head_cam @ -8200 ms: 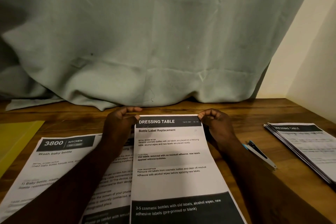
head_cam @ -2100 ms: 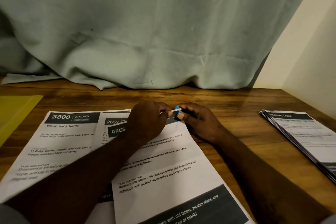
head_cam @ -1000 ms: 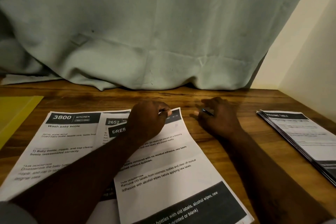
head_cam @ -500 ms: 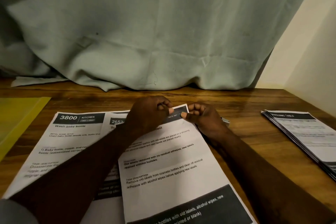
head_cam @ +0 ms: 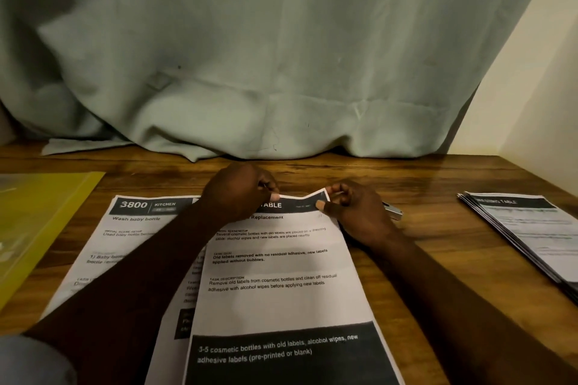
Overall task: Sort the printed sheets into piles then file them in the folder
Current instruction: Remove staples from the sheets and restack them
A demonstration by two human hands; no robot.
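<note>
A printed "Dressing Table" sheet [head_cam: 275,262] lies in front of me on the wooden table [head_cam: 419,178]. My left hand [head_cam: 240,194] pinches its top edge near the middle. My right hand [head_cam: 353,209] pinches its top right corner, which curls up slightly. Under it lies another sheet, mostly hidden, and to the left a "3800 Kitchen" sheet [head_cam: 125,234]. A pile of similar sheets [head_cam: 528,231] sits at the right. The yellow folder [head_cam: 37,222] lies at the far left.
A small metal object [head_cam: 392,211], perhaps a stapler or clip, lies just right of my right hand. A pale green curtain [head_cam: 250,56] hangs down onto the table's back edge. A cream wall closes the right side.
My right hand put down the small blue-and-white object and came back to the sheet's top right corner. Both hands now pinch the top edge, and the corner has lifted.
</note>
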